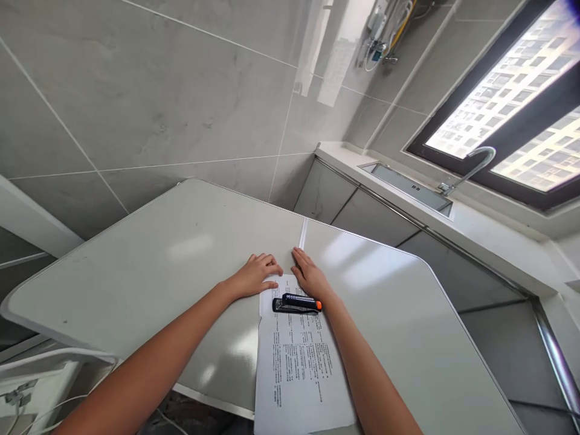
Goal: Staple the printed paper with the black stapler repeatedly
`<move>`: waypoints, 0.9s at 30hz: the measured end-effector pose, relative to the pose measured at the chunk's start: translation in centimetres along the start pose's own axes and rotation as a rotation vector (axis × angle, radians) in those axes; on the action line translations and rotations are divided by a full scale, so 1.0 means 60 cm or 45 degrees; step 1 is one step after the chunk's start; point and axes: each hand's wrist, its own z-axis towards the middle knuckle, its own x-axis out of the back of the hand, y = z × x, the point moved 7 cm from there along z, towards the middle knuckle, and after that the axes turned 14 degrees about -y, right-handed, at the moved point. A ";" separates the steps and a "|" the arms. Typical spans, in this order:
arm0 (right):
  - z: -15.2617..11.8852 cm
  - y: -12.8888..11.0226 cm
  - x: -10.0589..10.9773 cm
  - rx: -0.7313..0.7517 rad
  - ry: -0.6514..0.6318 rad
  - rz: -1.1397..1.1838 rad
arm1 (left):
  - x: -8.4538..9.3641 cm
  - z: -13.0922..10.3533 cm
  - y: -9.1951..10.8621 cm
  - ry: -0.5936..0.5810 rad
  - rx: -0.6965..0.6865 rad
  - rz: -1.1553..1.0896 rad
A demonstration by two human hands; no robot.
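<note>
A sheet of printed paper [296, 362] lies on the table, its near end reaching toward the front edge. Across its upper part rests a black stapler [296, 303] with an orange end pointing right. My left hand [258, 275] is at the paper's top left corner, fingers slightly bent and thumb apart, with nothing seen in its grasp. Along the top right edge my right hand [312, 277] lies flat with its fingers stretched forward. Its wrist is close to the stapler's orange end. I cannot tell whether there is more than one sheet.
The pale table [136, 284] has a seam [302, 232] beyond my hands. Behind it stands a tiled wall [181, 90]. To the right runs a counter with a sink [408, 187] and a curved faucet [471, 169] under a window. White cables [58, 352] hang at the lower left.
</note>
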 end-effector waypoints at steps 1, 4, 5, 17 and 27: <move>-0.001 -0.001 0.006 -0.020 0.050 0.009 | 0.003 -0.002 -0.008 0.017 0.037 0.005; -0.014 -0.001 0.032 -0.003 0.175 0.036 | 0.012 -0.007 -0.032 0.053 0.109 -0.013; -0.018 0.001 0.041 0.010 0.215 0.048 | 0.015 -0.009 -0.039 0.059 0.124 -0.016; 0.032 0.047 0.073 -0.385 0.395 -0.014 | 0.050 -0.046 -0.138 0.159 0.180 -0.060; 0.248 -0.065 0.000 -0.275 0.107 0.030 | 0.059 -0.050 -0.150 0.246 0.193 -0.131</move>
